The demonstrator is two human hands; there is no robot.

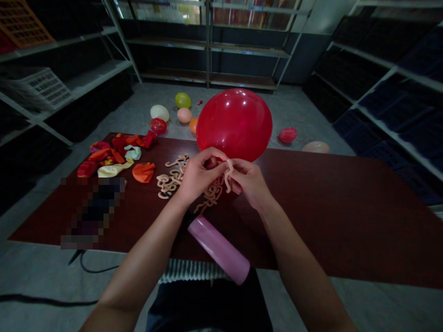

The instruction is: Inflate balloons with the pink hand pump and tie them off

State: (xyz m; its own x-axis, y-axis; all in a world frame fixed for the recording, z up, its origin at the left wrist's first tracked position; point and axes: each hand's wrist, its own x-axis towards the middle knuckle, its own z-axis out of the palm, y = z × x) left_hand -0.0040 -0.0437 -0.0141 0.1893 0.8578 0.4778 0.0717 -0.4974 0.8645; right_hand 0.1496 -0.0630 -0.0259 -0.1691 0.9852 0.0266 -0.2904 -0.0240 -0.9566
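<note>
A large inflated red balloon (235, 122) stands just beyond my hands, and its neck is hidden behind my fingers. My left hand (204, 173) is closed in a pinch at the balloon's base. Between the two hands hangs a short curly beige cord (228, 175), pinched by the fingertips of my right hand (247, 177). Under and beside my left hand lies a pile of similar curly cords (171, 182) on the table. A pink cylinder-shaped pump (219, 249) lies slanted below my hands, its near end over the table edge.
Uninflated balloons (107, 157) in several colours lie at the left of the dark red table (328, 203). A blurred-out dark object (95, 212) is in front of them. Inflated balloons (159, 113) rest on the floor beyond. Shelves (207, 46) stand on three sides.
</note>
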